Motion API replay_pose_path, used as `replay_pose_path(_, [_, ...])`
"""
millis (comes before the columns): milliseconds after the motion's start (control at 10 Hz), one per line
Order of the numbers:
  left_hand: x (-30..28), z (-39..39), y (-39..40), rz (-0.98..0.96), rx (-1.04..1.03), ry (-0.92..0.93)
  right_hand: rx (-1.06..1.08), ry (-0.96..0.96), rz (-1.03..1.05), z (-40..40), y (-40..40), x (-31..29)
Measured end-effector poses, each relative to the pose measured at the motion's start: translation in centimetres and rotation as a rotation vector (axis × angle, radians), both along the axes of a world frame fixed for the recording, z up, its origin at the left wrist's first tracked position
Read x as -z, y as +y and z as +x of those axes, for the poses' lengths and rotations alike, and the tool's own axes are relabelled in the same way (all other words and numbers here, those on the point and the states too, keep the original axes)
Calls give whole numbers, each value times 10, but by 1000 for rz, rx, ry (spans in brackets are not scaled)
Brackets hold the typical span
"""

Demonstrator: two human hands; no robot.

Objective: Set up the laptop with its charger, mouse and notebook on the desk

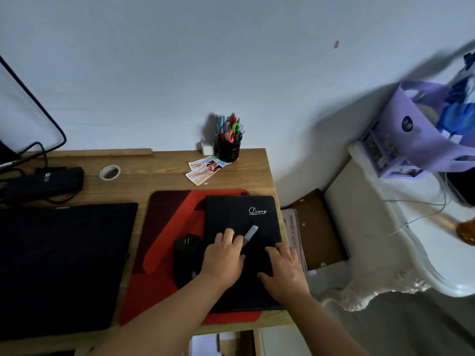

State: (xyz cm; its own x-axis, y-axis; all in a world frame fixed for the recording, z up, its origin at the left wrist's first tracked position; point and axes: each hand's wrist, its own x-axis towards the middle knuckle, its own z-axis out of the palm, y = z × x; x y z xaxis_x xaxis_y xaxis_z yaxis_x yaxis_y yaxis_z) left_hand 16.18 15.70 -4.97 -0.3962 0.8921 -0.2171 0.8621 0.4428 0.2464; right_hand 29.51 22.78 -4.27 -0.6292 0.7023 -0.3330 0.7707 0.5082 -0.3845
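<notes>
A black notebook [231,217] marked "Diary" lies on the right part of a red mouse pad [164,227] on the wooden desk [159,181]. My left hand [223,258] rests on the notebook with its fingers closed on a grey pen [249,235] that lies across the cover. My right hand [282,271] lies flat on the notebook's right edge, fingers spread. A black mouse [186,255] sits on the pad just left of my left hand. The closed black laptop [61,263] lies at the desk's left. A black charger brick [43,182] with cables sits behind it.
A black pen holder [228,147] with pens and scissors stands at the back by the wall, cards [205,169] and a white cube [207,149] next to it. A cable hole [110,172] is in the desk. Right of the desk stand a white chair [385,227] and a purple basket [424,134].
</notes>
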Motion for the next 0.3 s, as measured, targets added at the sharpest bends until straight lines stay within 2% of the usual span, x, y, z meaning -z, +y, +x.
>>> replay_pose_path(200, [-22, -9, -2, 41, -61, -22, -12, 61, -21, 0, 18, -21])
replay_pose_path(300, [-50, -27, 0, 120, -89, 33, -28, 113, 46, -11, 41, -58])
